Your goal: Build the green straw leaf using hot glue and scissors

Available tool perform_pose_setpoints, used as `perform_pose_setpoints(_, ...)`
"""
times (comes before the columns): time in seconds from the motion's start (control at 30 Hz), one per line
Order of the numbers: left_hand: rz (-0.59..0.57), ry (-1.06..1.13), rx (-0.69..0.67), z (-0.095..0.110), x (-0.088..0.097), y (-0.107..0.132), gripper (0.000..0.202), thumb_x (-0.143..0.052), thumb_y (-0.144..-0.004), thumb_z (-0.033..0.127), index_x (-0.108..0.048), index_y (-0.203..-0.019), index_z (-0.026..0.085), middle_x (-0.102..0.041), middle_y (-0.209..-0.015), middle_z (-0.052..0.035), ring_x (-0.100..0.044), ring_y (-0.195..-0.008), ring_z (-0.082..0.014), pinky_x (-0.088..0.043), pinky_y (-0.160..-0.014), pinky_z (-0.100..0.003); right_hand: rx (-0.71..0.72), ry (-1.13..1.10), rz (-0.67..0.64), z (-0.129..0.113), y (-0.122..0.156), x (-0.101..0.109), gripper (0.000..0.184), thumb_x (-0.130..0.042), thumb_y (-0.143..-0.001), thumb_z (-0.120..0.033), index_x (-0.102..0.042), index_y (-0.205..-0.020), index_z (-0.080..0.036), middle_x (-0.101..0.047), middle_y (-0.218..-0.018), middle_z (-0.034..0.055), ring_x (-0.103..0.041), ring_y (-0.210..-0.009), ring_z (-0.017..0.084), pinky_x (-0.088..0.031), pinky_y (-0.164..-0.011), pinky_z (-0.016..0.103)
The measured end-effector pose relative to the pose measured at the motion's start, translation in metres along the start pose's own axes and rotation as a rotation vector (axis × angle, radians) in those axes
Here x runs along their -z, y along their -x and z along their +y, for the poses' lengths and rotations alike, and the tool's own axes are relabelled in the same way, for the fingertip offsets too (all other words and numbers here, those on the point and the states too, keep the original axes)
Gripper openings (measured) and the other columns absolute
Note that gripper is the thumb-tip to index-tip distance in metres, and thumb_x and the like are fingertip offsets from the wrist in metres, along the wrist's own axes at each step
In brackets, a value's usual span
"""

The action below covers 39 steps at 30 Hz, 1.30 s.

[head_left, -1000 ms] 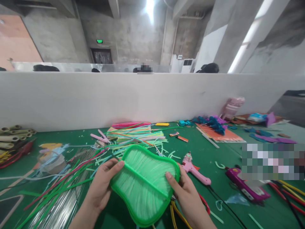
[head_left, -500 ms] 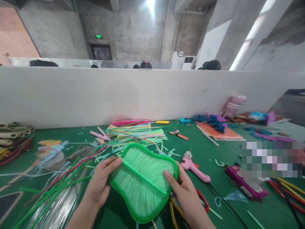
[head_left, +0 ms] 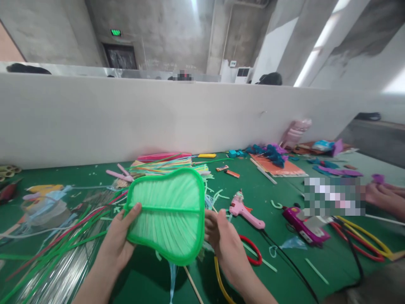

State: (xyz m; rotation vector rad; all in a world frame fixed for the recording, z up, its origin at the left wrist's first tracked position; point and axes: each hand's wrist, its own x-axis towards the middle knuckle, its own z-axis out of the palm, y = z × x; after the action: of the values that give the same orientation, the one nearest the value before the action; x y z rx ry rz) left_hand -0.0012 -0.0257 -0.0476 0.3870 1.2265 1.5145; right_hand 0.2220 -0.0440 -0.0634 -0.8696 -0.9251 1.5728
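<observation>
My left hand (head_left: pixel 118 240) pinches the left end of a green leaf-shaped panel (head_left: pixel 171 228), thumb on its front. The panel has a bright green rim, one rib across its middle and pale green streaks filling the face. It is held above the table, facing me. Beside its right edge is my right hand (head_left: pixel 224 240), thumb apart from the fingers. The right fingertips are close to the rim; whether they touch it is unclear. A pink glue gun (head_left: pixel 245 211) lies just beyond the right hand, and red-handled scissors (head_left: pixel 253 251) lie partly hidden beside it.
Colourful thin strips (head_left: pixel 164 164) are piled behind the panel. Clear rods and green stems (head_left: pixel 66 249) lie at left, near a yellow glue gun (head_left: pixel 46 188). A purple device (head_left: pixel 305 226) sits right, with another person's hand (head_left: pixel 386 196) beyond. A white partition (head_left: pixel 126 122) bounds the back.
My right hand has let go of the panel and moved off its right side. The panel has turned so its rib is nearly level. The view has shifted to the right.
</observation>
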Motion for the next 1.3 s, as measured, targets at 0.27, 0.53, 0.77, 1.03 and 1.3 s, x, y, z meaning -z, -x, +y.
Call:
perform_pose_setpoints(0.27,0.100,-0.005,-0.054,-0.003,0.005,0.001,0.024,-0.080,-0.066,0.009,-0.070,-0.087,0.014,-0.076,-0.070,-0.0033,-0.076,-0.062,-0.0220,-0.066,-0.059,-0.031,1.010,0.909,0.400,-0.020,-0.011,0.008,0.025,-0.069,-0.093,-0.020,-0.073,-0.114,-0.035,-0.064,-0.131,0.0063,-0.052,-0.131,0.029,-0.043,-0.111,0.054)
perform_pose_setpoints(0.53,0.063,-0.044,-0.057,-0.016,0.008,0.011,0.059,-0.097,-0.036,0.020,-0.069,-0.087,0.018,-0.078,-0.071,-0.0017,-0.076,-0.060,-0.0273,-0.064,-0.050,-0.032,1.206,1.309,0.477,-0.030,-0.023,-0.006,0.015,-0.078,-0.087,-0.027,-0.075,-0.101,-0.029,-0.047,-0.142,0.0105,-0.037,-0.135,0.037,-0.039,-0.108,0.058)
perform_pose_setpoints(0.77,0.021,-0.066,-0.033,-0.023,0.009,0.011,0.077,-0.100,-0.034,0.023,-0.068,-0.103,0.019,-0.078,-0.073,-0.0016,-0.077,-0.063,-0.0296,-0.064,-0.052,-0.034,1.156,1.120,0.384,-0.022,-0.026,-0.006,0.012,-0.057,-0.097,-0.014,-0.061,-0.097,-0.026,-0.058,-0.126,0.0095,-0.044,-0.129,0.030,-0.040,-0.107,0.053)
perform_pose_setpoints(1.03,0.022,-0.061,-0.031,-0.022,0.013,0.003,0.067,-0.097,-0.042,0.021,-0.065,-0.100,0.019,-0.078,-0.076,-0.0008,-0.077,-0.066,-0.0265,-0.062,-0.052,-0.029,0.630,0.116,-0.025,-0.044,-0.001,-0.001,0.013,-0.041,-0.108,-0.034,-0.048,-0.098,-0.029,-0.051,-0.060,-0.0081,-0.054,-0.058,0.014,-0.052,-0.082,0.038)
perform_pose_setpoints(1.3,0.033,-0.028,-0.032,-0.019,0.007,0.004,0.061,-0.096,-0.041,0.020,-0.066,-0.094,0.019,-0.077,-0.072,0.0005,-0.076,-0.062,-0.0247,-0.062,-0.052,-0.029,0.544,0.251,0.197,-0.053,0.008,0.027,0.017,-0.054,-0.103,-0.040,-0.055,-0.093,-0.027,-0.033,-0.060,-0.0090,-0.028,-0.050,0.009,-0.028,-0.046,0.021)
